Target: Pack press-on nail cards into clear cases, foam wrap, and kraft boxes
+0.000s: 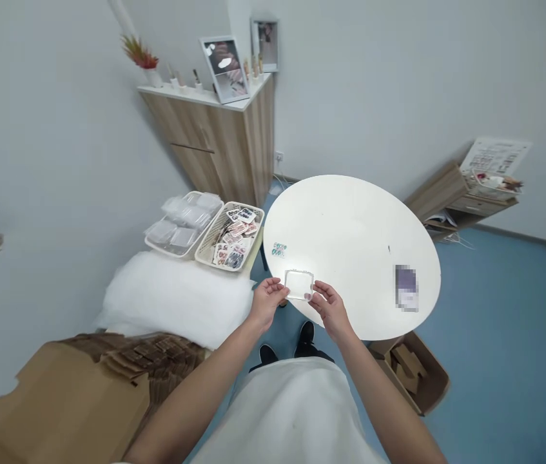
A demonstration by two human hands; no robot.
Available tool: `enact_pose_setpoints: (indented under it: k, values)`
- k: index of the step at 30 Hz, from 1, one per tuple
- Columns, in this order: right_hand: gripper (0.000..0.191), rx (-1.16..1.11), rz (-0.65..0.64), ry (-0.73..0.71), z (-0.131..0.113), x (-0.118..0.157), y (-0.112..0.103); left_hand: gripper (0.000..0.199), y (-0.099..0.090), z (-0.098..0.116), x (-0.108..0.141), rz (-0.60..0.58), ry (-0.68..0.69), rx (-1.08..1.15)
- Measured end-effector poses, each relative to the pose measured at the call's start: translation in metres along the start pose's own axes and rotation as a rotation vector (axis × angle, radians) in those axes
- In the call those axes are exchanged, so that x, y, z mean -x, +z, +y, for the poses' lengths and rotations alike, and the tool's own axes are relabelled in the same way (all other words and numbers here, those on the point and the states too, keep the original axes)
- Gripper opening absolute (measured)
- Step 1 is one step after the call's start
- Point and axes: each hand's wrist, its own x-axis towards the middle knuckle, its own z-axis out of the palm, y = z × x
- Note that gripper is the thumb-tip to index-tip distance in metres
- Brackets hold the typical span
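The clear case is positioned between the left hand and the right hand, over the near edge of the table — the landmark for all places below. The left hand is partly closed, its thumb and fingers gripping the case's left side. The right hand is partly closed — fingers spread slightly — and grips the case's right side. The nail set lies on the table's left part, beyond the left hand. Left of the table are the card basket and, farther out, the case basket.
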Motion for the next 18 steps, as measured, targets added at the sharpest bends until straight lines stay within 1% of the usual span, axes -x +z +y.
enact_pose_setpoints:
  k: [4, 7, 9, 11, 14, 16, 18]
  values:
    - [0.043, -0.032, -0.008, 0.073, -0.008, 0.000, -0.044, 0.042, 0.039, -0.017, -0.008, -0.078, -0.033, -0.024]
    - [0.040, -0.029, -0.018, 0.076, -0.014, -0.004, -0.070, 0.040, 0.065, -0.029, -0.014, -0.109, -0.042, -0.086]
    - [0.038, -0.011, -0.012, 0.063, -0.018, -0.008, -0.084, 0.038, 0.080, -0.037, -0.018, -0.118, -0.020, -0.166]
    - [0.035, 0.010, 0.000, 0.043, -0.023, -0.013, -0.097, 0.034, 0.092, -0.045, -0.021, -0.108, 0.034, -0.281]
    - [0.030, 0.043, 0.025, 0.019, -0.029, -0.019, -0.116, 0.025, 0.109, -0.051, -0.020, -0.087, 0.160, -0.497]
    - [0.026, 0.073, 0.057, 0.009, -0.033, -0.022, -0.129, 0.021, 0.121, -0.051, -0.015, -0.144, 0.235, -0.631]
    - [0.022, 0.113, 0.091, -0.006, -0.035, -0.025, -0.140, 0.021, 0.135, -0.052, -0.010, -0.249, 0.272, -0.703]
